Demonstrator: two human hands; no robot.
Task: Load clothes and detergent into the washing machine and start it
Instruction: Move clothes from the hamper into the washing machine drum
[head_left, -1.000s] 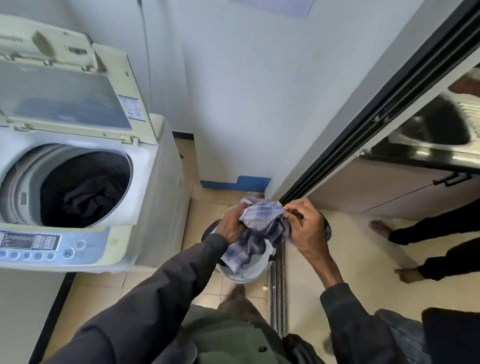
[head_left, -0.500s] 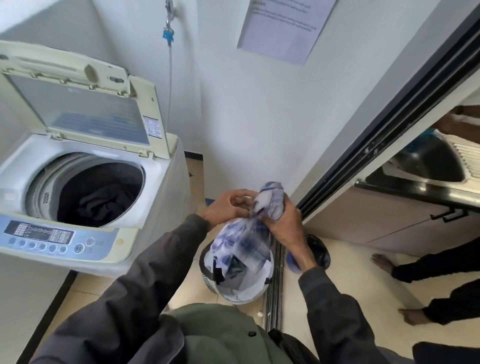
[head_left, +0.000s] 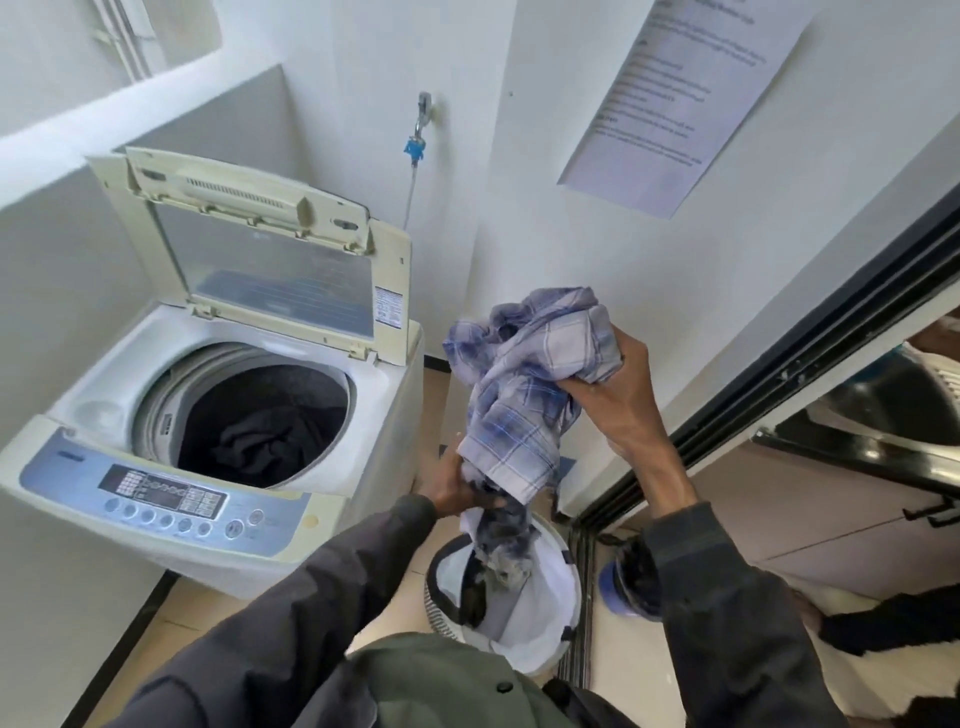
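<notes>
White walls frame the washer (head_left: 218, 415), lid up, dark clothes in its drum. Since a second ago the shirt (head_left: 530, 395) has risen clear of the basket (head_left: 563, 597): right hand (head_left: 618, 400) clenches its top, left hand (head_left: 452, 483) pinches its tail. Loading comes next.
</notes>
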